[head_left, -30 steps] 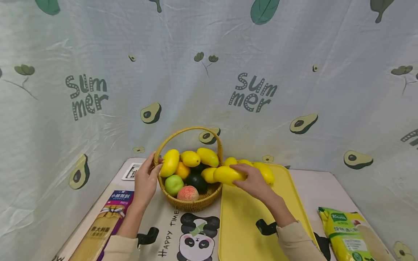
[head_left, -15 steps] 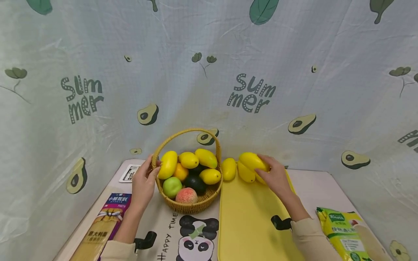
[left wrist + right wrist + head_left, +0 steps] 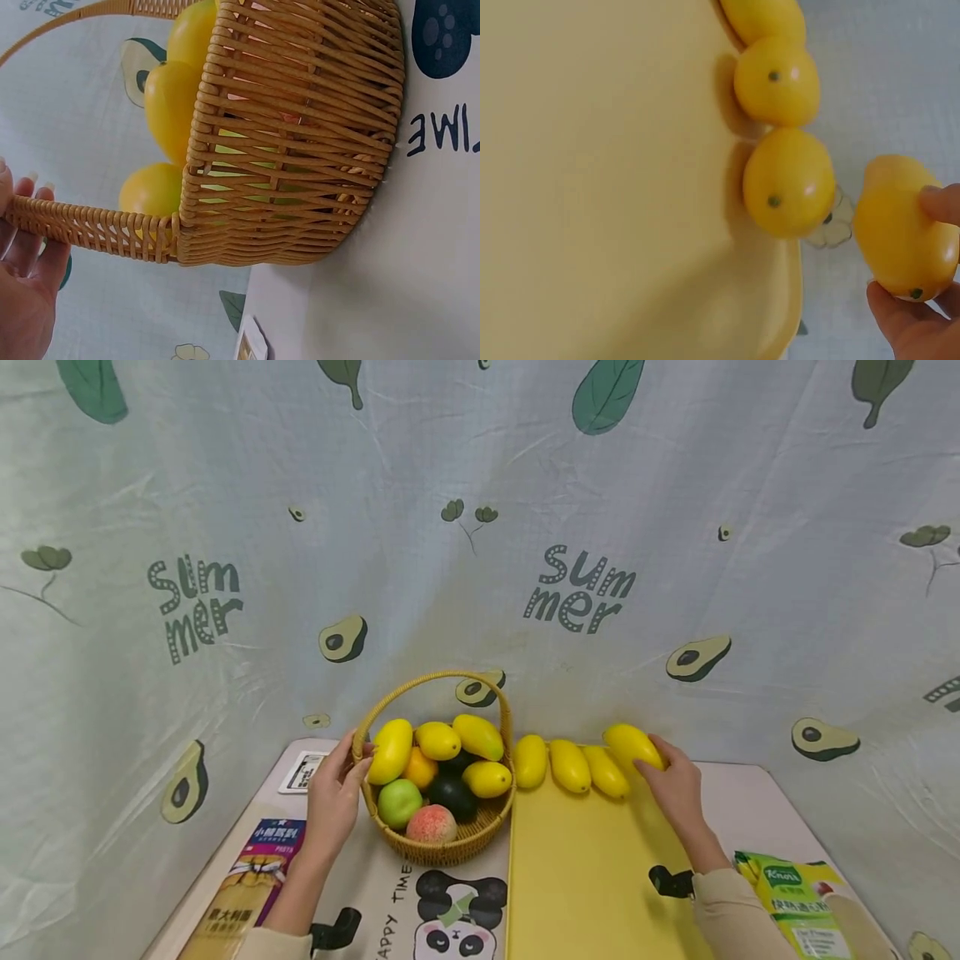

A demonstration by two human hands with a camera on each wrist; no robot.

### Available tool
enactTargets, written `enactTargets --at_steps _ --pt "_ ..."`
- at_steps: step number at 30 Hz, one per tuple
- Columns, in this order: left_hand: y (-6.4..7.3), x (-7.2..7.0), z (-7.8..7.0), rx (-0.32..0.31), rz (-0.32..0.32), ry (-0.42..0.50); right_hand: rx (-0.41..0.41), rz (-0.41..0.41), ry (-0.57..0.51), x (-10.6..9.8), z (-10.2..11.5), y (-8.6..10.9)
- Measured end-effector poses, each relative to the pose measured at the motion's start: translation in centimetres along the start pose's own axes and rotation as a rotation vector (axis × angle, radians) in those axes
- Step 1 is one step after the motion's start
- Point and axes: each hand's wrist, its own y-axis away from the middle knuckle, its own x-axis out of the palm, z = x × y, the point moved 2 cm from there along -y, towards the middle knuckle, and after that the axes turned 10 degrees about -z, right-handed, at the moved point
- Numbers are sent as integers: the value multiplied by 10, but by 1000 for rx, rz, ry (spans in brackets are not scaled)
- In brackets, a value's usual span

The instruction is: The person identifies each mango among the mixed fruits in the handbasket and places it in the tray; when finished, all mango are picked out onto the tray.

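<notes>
My left hand [image 3: 335, 789] grips the left side of the wicker basket's handle [image 3: 90, 229], fingers behind it. Yellow mangoes [image 3: 392, 752], an orange [image 3: 420, 768], a green apple [image 3: 399, 802], a dark avocado-like fruit [image 3: 452, 797] and a peach [image 3: 432, 824] lie in the wicker basket [image 3: 442, 854]. With thumb and fingers, my right hand [image 3: 677, 787] holds a mango [image 3: 904, 229] above the back right corner of the yellow tray [image 3: 585, 868]. Three more mangoes [image 3: 570, 767] lie in a row along the tray's back edge, left of the held one.
A pasta packet [image 3: 247, 885] lies at the left and a green-yellow Knorr bag [image 3: 802, 902] at the right. Behind the basket hangs a printed curtain [image 3: 480, 568]. A small white card [image 3: 302, 772] lies near the left hand.
My right hand has carried the mango from beside the basket rightward, past the mangoes along the tray's back edge. My left hand stays at the basket handle.
</notes>
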Motion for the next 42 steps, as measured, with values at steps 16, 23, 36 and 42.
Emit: enactTargets --at_steps 16,23,36,42 --pt "1 -1 -4 17 -2 5 78 120 143 2 -38 -7" --pt "0 0 -2 20 -14 -2 116 173 205 2 -38 -2" --pt "-1 4 -1 31 -3 7 38 159 292 -1 -29 1" --pt "1 0 -1 16 -4 17 -48 115 276 3 -4 4"
